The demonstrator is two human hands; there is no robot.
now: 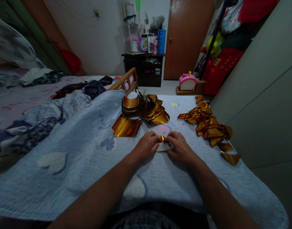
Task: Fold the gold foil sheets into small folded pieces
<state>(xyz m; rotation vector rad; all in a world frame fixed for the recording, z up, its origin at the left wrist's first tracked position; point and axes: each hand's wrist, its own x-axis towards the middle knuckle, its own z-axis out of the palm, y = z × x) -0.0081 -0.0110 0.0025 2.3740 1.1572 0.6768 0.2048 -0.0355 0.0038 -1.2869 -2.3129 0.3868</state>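
Both hands grip one sheet of gold foil paper [164, 147], its pale underside facing me and a gold edge curling over at the far side. My left hand [148, 143] is closed on the sheet's left end. At the right end, my right hand [179, 145] pinches it with thumb and fingers. Just beyond the hands lies a loose pile of curved gold foil sheets [130, 125]. To the right, along the bed's edge, sits a heap of folded gold foil pieces [205, 122].
A light blue quilt [93, 165] covers the surface under my hands. Rumpled clothes and bedding [55, 114] are on the left. A wooden rail [127, 79], a dark cabinet [143, 70] and a pink toy case [188, 82] stand beyond. A pale panel [262, 105] borders the right side.
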